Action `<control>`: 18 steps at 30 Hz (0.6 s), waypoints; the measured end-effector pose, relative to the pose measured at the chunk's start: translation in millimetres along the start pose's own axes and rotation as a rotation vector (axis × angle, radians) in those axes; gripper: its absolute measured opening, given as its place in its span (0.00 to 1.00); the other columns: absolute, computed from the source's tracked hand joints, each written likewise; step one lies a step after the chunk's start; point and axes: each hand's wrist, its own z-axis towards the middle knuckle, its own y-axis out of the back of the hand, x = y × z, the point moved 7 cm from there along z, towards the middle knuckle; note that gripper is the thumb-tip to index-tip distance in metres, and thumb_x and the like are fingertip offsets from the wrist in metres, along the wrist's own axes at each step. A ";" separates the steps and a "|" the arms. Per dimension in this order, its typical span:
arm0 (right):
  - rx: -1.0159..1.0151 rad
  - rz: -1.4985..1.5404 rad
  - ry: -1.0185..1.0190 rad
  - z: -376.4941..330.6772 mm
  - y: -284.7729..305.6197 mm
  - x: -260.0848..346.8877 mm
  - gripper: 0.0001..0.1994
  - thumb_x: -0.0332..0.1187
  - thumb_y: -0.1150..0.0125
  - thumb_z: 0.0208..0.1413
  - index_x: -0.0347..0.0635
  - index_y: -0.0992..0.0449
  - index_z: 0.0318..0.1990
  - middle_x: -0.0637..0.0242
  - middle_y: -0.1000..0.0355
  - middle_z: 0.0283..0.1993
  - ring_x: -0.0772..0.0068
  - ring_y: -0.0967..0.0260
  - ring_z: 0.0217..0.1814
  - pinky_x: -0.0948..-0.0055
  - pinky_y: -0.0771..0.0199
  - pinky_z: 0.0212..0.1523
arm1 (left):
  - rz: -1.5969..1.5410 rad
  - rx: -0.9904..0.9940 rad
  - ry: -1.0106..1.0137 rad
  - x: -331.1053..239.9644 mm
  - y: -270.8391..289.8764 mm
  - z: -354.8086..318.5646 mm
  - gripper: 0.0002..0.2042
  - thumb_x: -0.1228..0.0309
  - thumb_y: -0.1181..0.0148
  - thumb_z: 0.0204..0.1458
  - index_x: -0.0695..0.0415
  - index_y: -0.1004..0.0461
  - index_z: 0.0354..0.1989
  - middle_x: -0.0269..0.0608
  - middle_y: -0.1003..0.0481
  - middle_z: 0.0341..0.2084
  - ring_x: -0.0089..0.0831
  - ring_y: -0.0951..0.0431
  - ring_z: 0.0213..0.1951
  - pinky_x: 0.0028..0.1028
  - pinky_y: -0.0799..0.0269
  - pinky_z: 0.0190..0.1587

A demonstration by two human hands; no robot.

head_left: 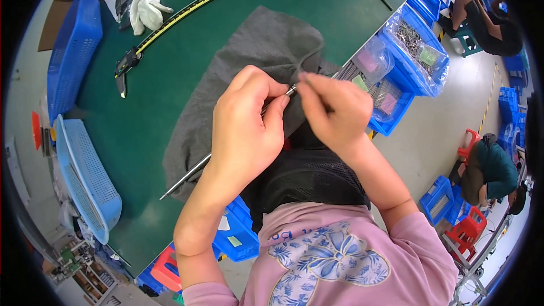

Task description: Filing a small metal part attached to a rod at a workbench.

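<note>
My left hand (249,119) is closed in a pinch around a thin, shiny metal rod (190,175). The rod slants from the lower left, passes behind my left hand and comes out at its fingertips. Against the rod's upper end sit the fingertips of my right hand (334,105), pressed together; what they hold is hidden and slightly blurred. Beneath both hands a dark grey cloth (209,93) lies bunched on the green table (147,130) and hangs toward my lap.
A long caliper (170,22) and white gloves (148,8) lie at the far left. Blue baskets (85,178) line the left edge. Right of the table stand blue bins (391,127) with metal rods and bagged parts (416,42). Two people sit farther right.
</note>
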 end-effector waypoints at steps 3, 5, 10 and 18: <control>-0.005 0.098 -0.146 4.2 5.4 -10.5 0.05 0.24 0.32 0.46 0.38 0.19 0.33 0.64 0.24 0.23 0.73 0.32 0.16 0.78 0.35 0.18 | 0.012 0.013 -0.005 -2.8 0.0 -2.9 0.05 0.85 0.39 0.45 0.65 0.28 0.27 0.44 0.29 0.26 0.38 0.26 0.24 0.29 0.32 0.26; -0.021 0.107 -0.111 6.3 8.4 -9.1 0.06 0.23 0.32 0.46 0.38 0.19 0.34 0.63 0.24 0.23 0.75 0.33 0.15 0.78 0.36 0.18 | 0.005 0.014 -0.012 -5.7 3.0 -4.5 0.05 0.85 0.39 0.45 0.65 0.28 0.28 0.43 0.29 0.26 0.37 0.27 0.23 0.29 0.32 0.26; -0.022 0.218 -0.253 8.0 14.5 -12.7 0.07 0.21 0.34 0.49 0.34 0.19 0.38 0.69 0.26 0.21 0.87 0.38 0.15 0.85 0.41 0.18 | -0.043 0.054 -0.015 -16.1 11.5 -5.8 0.04 0.87 0.41 0.47 0.67 0.27 0.30 0.37 0.30 0.28 0.20 0.29 0.27 0.19 0.34 0.28; -0.025 0.251 -0.243 11.0 14.1 -10.3 0.07 0.21 0.35 0.51 0.34 0.20 0.38 0.71 0.28 0.19 0.90 0.39 0.16 0.86 0.42 0.18 | -0.127 0.046 -0.015 -16.0 14.9 -6.5 0.03 0.86 0.41 0.49 0.67 0.27 0.31 0.37 0.30 0.29 0.19 0.30 0.28 0.17 0.33 0.30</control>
